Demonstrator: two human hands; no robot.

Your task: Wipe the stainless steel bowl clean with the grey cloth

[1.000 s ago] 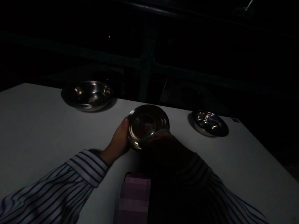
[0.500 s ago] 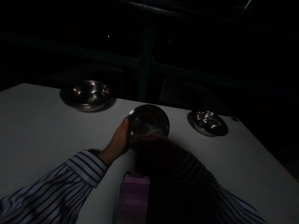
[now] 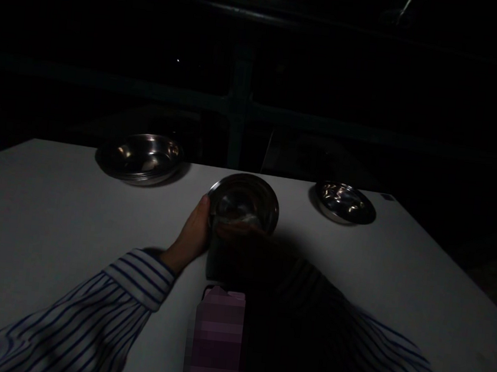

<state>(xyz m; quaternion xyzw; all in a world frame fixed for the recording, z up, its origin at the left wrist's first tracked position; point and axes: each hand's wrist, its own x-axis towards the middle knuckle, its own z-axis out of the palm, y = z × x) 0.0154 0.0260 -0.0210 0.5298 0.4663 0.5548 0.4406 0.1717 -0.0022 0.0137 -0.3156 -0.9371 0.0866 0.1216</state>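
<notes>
My left hand (image 3: pixel 191 233) grips the left rim of a stainless steel bowl (image 3: pixel 243 203), which stands tilted toward me on the white table (image 3: pixel 51 201). My right hand (image 3: pixel 241 235) lies in deep shadow across the near part of that bowl, and its fingers touch the bowl's inside or rim. Its grip is too dark to make out, and the bowl's lower side is hidden behind it. Striped shirt sleeves cover both my arms.
Two more steel bowls sit near the table's far edge: one at left (image 3: pixel 139 158), one at right (image 3: pixel 344 203). A pixelated patch (image 3: pixel 218 336) covers something between my arms. Dark metal framing (image 3: pixel 239 108) stands beyond the table.
My right hand has slid left across the near part of the bowl. The left hand still holds the rim. The whole view has drifted slightly.
</notes>
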